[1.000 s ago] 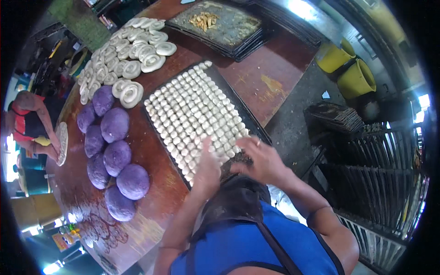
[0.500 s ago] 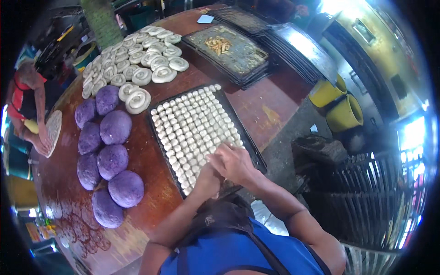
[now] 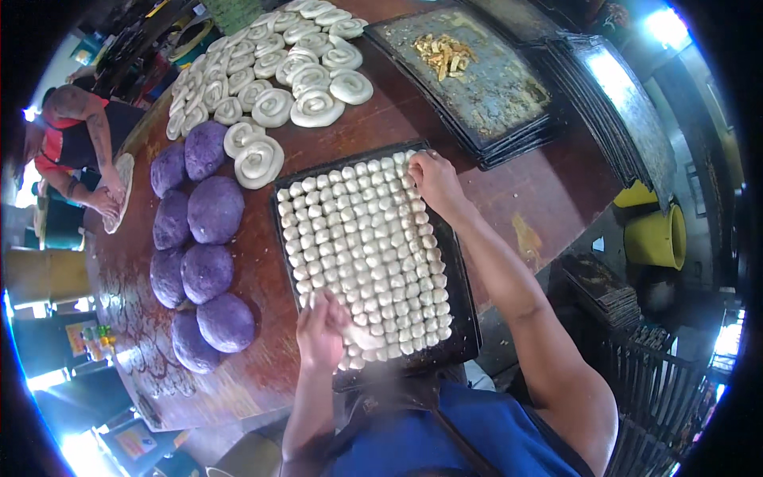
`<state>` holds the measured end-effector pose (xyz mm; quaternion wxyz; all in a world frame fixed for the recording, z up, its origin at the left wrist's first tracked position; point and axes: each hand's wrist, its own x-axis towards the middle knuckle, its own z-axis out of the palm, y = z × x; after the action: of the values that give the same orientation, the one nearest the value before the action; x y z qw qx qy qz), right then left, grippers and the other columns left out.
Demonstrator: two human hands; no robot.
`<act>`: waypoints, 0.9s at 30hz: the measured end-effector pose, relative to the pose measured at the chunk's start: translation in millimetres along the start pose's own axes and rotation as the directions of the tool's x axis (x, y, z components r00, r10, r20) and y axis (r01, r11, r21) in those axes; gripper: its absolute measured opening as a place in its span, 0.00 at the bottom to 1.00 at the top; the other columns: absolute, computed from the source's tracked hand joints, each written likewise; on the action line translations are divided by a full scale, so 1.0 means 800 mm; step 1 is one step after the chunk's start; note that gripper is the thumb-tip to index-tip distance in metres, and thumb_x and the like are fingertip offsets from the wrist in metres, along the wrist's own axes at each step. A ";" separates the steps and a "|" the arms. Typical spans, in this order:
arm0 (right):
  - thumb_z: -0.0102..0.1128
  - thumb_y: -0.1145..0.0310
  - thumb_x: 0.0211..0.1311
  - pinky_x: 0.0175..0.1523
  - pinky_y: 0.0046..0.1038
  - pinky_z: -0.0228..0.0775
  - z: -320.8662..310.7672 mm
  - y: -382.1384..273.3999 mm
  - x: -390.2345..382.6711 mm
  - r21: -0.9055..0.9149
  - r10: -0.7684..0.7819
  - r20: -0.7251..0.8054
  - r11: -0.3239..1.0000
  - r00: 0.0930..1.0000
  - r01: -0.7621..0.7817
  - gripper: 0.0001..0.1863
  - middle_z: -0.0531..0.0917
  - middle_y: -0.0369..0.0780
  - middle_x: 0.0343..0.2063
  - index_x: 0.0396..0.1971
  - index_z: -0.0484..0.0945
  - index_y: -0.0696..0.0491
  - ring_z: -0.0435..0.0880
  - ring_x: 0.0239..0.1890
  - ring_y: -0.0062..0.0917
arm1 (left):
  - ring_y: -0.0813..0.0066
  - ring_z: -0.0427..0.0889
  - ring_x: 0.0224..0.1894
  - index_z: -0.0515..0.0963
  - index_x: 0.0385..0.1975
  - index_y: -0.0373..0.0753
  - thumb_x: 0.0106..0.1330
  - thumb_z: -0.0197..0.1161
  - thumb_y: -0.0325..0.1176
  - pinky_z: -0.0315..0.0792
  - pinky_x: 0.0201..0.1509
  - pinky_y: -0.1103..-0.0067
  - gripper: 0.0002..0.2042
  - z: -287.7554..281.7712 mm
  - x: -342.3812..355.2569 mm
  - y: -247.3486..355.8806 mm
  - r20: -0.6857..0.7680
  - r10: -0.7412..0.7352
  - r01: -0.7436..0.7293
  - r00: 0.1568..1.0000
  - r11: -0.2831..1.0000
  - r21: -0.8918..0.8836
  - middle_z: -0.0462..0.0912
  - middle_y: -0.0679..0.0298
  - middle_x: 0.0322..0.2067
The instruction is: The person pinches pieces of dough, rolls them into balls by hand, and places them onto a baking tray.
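Close-packed rows of small pale dough balls cover most of a dark baking tray in front of me. My left hand is over the tray's near left part, its fingers closed on a pale piece of dough, blurred by motion. At the tray's far right corner, my right hand has its fingertips pinched together at the end of the outermost row. Whatever lies between those fingertips is hidden.
Purple dough mounds sit left of the tray, with coiled white dough rounds behind them. Stacked baking trays stand far right, bread pieces on top. Across the table, a co-worker presses flat dough. Yellow buckets stand right.
My hands, together over the tray's near right part before, are now apart. The right has reached to the far right corner; the left has drawn left with the dough. The view has shifted.
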<state>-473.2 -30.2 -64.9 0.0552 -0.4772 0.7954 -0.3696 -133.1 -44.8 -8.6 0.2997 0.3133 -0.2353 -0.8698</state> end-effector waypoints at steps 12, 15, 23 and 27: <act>0.66 0.73 0.52 0.41 0.31 0.77 -0.104 -0.277 -0.230 0.241 -0.006 0.044 0.971 0.999 -0.005 0.19 0.83 0.44 0.36 0.46 0.78 0.55 0.84 0.34 0.35 | 0.73 0.77 0.33 0.63 0.54 0.34 0.72 0.49 0.41 0.71 0.33 0.79 0.19 0.005 -0.037 -0.031 0.590 -0.158 -0.397 0.792 0.601 0.694 0.78 0.59 0.39; 0.67 0.70 0.53 0.37 0.31 0.77 -0.077 -0.279 -0.265 -0.042 -0.144 -0.033 0.989 0.989 0.143 0.21 0.84 0.44 0.35 0.49 0.78 0.54 0.85 0.32 0.34 | 0.78 0.72 0.29 0.70 0.37 0.32 0.74 0.47 0.44 0.67 0.30 0.80 0.17 0.050 -0.060 -0.033 0.178 -0.371 0.253 0.911 0.846 0.468 0.76 0.64 0.28; 0.63 0.66 0.58 0.25 0.28 0.70 -0.102 -0.259 -0.198 0.222 -0.020 0.209 0.975 0.978 -0.028 0.09 0.81 0.43 0.21 0.26 0.78 0.56 0.80 0.20 0.29 | 0.82 0.68 0.19 0.72 0.41 0.31 0.67 0.48 0.25 0.63 0.20 0.83 0.08 0.044 -0.036 -0.007 0.530 -0.357 -0.067 0.769 0.780 0.622 0.72 0.67 0.21; 0.67 0.66 0.55 0.27 0.24 0.65 -0.104 -0.156 -0.137 0.346 0.177 0.333 0.891 0.926 -0.295 0.10 0.77 0.37 0.17 0.28 0.78 0.57 0.73 0.20 0.18 | 0.84 0.67 0.18 0.73 0.39 0.36 0.70 0.50 0.28 0.63 0.21 0.83 0.05 0.044 0.002 0.030 0.095 0.115 -0.124 0.989 0.987 0.105 0.72 0.69 0.21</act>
<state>-361.1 68.0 46.5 0.3110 -0.4045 0.7413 -0.4360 -149.4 -54.9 29.8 0.3228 0.2759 -0.3146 -0.8489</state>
